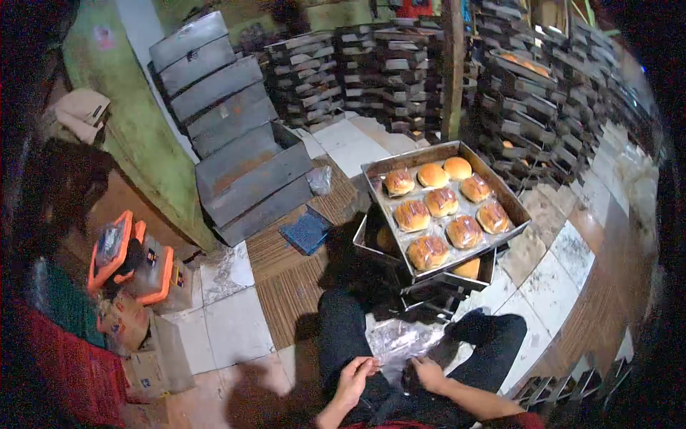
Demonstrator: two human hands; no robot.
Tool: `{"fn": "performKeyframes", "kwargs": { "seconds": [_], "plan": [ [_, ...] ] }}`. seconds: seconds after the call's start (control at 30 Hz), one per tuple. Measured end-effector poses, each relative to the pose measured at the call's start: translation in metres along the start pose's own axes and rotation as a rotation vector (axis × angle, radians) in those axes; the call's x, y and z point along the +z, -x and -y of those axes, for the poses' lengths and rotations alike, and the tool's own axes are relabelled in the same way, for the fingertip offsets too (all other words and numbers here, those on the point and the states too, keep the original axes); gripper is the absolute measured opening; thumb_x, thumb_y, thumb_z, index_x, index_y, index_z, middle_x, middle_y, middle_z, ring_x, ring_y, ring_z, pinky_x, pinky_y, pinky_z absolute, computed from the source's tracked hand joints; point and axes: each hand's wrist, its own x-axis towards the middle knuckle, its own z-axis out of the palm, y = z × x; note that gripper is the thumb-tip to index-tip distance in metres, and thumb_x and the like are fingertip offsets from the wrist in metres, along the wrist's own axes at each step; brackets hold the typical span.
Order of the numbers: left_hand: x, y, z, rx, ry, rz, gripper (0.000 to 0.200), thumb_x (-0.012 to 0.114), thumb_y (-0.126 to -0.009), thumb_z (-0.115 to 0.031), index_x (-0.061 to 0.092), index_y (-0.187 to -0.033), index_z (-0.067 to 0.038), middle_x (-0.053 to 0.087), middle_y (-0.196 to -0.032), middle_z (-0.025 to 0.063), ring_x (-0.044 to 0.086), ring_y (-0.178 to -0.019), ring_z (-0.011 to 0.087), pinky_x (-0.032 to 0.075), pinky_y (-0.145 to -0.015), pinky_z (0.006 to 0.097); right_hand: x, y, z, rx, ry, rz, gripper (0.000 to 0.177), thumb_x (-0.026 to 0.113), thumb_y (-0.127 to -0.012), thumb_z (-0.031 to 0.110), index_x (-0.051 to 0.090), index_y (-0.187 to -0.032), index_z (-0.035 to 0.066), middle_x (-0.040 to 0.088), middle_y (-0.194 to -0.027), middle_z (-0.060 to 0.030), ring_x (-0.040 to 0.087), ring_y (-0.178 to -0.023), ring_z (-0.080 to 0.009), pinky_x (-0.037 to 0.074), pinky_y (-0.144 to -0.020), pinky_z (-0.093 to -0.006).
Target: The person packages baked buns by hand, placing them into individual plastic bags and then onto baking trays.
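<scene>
Between my knees lies a clear plastic bag (pixel 404 339), crinkled and shiny, in the head view. The fingers of my left hand (pixel 354 379) pinch its near left edge. My right hand (pixel 431 375) is closed at the bag's right side, and what its fingertips hold is partly hidden. Just beyond my knees a metal tray (pixel 461 149) carries several round buns (pixel 441 202), most of them dark-glazed and apparently in clear plastic, with plainer golden ones at the far side. That tray rests on another tray (pixel 488 270) with a bun (pixel 468 269) showing in it.
Stacked grey metal boxes (pixel 246 186) lean by the green wall (pixel 107 93). Piles of dark trays (pixel 393 79) line the back and right around a wooden post (pixel 452 71). Orange-edged containers (pixel 153 272) and cardboard boxes (pixel 139 372) stand left. A blue tray-like item (pixel 306 230) lies on the floor.
</scene>
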Motion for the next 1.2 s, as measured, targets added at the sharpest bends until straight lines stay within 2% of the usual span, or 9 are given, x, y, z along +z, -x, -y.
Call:
{"fn": "performKeyframes", "kwargs": {
  "seconds": [0.27, 0.6, 0.73, 0.87, 0.97, 1.0, 1.07, 1.13, 1.2],
  "plan": [
    [0.019, -0.080, 0.057, 0.334, -0.907, 0.157, 0.034, 0.050, -0.087, -0.027, 0.054, -0.104, 0.002, 0.060, -0.097, 0.0176, 0.058, -0.086, 0.0235, 0.045, -0.076, 0.0331, 0.001, 0.001, 0.001, 0.005, -0.289, 0.019, 0.017, 0.048, -0.078, 0.005, 0.043, -0.092, -0.002, 0.053, -0.088, -0.0267, 0.055, -0.079, -0.0409, 0.046, -0.066, -0.0452],
    [0.013, -0.078, 0.061, -0.069, -0.580, 0.258, 0.040, 0.043, -0.090, -0.035, 0.054, -0.107, 0.000, 0.058, -0.104, 0.0166, 0.054, -0.096, 0.0242, 0.041, -0.083, 0.0340, 0.001, 0.008, 0.007, -0.138, -0.203, 0.112, 0.035, 0.047, -0.074, 0.008, 0.052, -0.108, 0.010, 0.056, -0.096, -0.0170, 0.052, -0.099, -0.0332, 0.043, -0.078, -0.0466],
    [0.029, -0.071, 0.036, 0.728, -0.811, -0.086, 0.026, 0.052, -0.087, -0.025, 0.057, -0.092, 0.000, 0.060, -0.086, 0.0122, 0.056, -0.081, 0.0188, 0.044, -0.073, 0.0338, -0.025, 0.009, 0.026, 0.128, -0.154, 0.461, 0.033, 0.047, -0.075, 0.010, 0.052, -0.108, 0.012, 0.055, -0.100, -0.0169, 0.048, -0.104, -0.0356, 0.040, -0.083, -0.0494],
    [0.040, -0.096, 0.068, 0.028, -0.622, 0.695, 0.024, 0.048, -0.089, -0.024, 0.057, -0.091, -0.002, 0.060, -0.079, 0.0033, 0.057, -0.066, 0.0128, 0.048, -0.059, 0.0293, -0.075, 0.024, 0.051, -0.543, 0.261, -0.398, 0.020, 0.048, -0.083, 0.017, 0.051, -0.100, 0.007, 0.058, -0.086, -0.0222, 0.060, -0.081, -0.0351, 0.049, -0.069, -0.0425],
    [0.037, -0.113, 0.117, -0.456, -0.508, 0.938, 0.019, 0.046, -0.087, -0.016, 0.056, -0.095, -0.002, 0.060, -0.079, 0.0046, 0.057, -0.070, 0.0124, 0.048, -0.063, 0.0298, -0.121, 0.036, 0.062, 0.126, -0.834, 0.456, 0.039, 0.042, -0.081, 0.004, 0.037, -0.119, 0.000, 0.046, -0.106, -0.0307, 0.045, -0.096, -0.0467, 0.037, -0.085, -0.0436],
    [0.033, -0.115, 0.121, -0.216, -0.612, 1.011, 0.020, 0.046, -0.087, -0.016, 0.056, -0.097, -0.003, 0.060, -0.081, 0.0055, 0.057, -0.074, 0.0131, 0.048, -0.066, 0.0303, -0.106, 0.033, 0.052, -0.051, -0.628, -0.034, 0.019, 0.050, -0.085, 0.020, 0.050, -0.099, 0.007, 0.057, -0.082, -0.0249, 0.059, -0.078, -0.0397, 0.048, -0.066, -0.0452],
    [0.034, -0.129, 0.128, 0.213, -0.821, 0.961, 0.036, 0.044, -0.089, -0.034, 0.058, -0.101, -0.003, 0.062, -0.088, 0.0140, 0.058, -0.083, 0.0230, 0.046, -0.076, 0.0361, -0.132, 0.028, 0.018, 0.290, -0.410, 0.024, 0.015, 0.053, -0.083, 0.011, 0.051, -0.096, 0.003, 0.058, -0.073, -0.0224, 0.058, -0.069, -0.0415, 0.047, -0.057, -0.0443],
    [0.041, -0.100, 0.036, -0.466, 0.258, 0.529, 0.046, 0.042, -0.090, -0.040, 0.054, -0.104, 0.001, 0.059, -0.101, 0.0176, 0.055, -0.095, 0.0262, 0.044, -0.087, 0.0371, -0.162, 0.022, -0.002, 0.283, -0.450, -0.421, 0.007, 0.051, -0.082, 0.004, 0.055, -0.087, 0.001, 0.057, -0.072, -0.0211, 0.056, -0.058, -0.0367, 0.044, -0.051, -0.0356],
    [0.039, -0.084, -0.020, -0.209, 0.211, 0.257, 0.049, 0.044, -0.089, -0.040, 0.049, -0.109, 0.004, 0.053, -0.110, 0.0180, 0.051, -0.104, 0.0271, 0.040, -0.094, 0.0375, -0.189, 0.016, -0.001, 0.470, -0.386, -0.656, 0.010, 0.048, -0.083, 0.003, 0.056, -0.086, -0.002, 0.057, -0.065, -0.0142, 0.049, -0.050, -0.0178, 0.041, -0.048, -0.0298]
  ]
}}
